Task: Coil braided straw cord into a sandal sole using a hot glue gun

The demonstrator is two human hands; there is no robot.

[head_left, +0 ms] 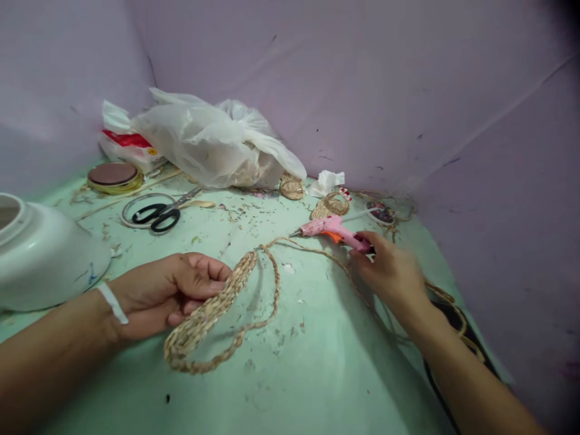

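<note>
My left hand [170, 293] lies on the pale green table [317, 362] with its fingers curled round a coiled braid of straw rope [212, 314]. The braid's loose end [272, 284] loops off to the right and runs toward the far side. My right hand [389, 272] reaches forward, and its fingers close on the handle of a pink glue gun [333, 228]. The glue gun lies on the table with its nozzle pointing left.
Black-handled scissors [158, 214] lie on a ring at the back left, near a round tin [113, 176]. A white bowl [40, 254] sits upside down at the left edge. Plastic bags [212, 145], small woven pieces [330, 206] and straw scraps lie along the back. A dark cord [453, 314] runs under my right arm.
</note>
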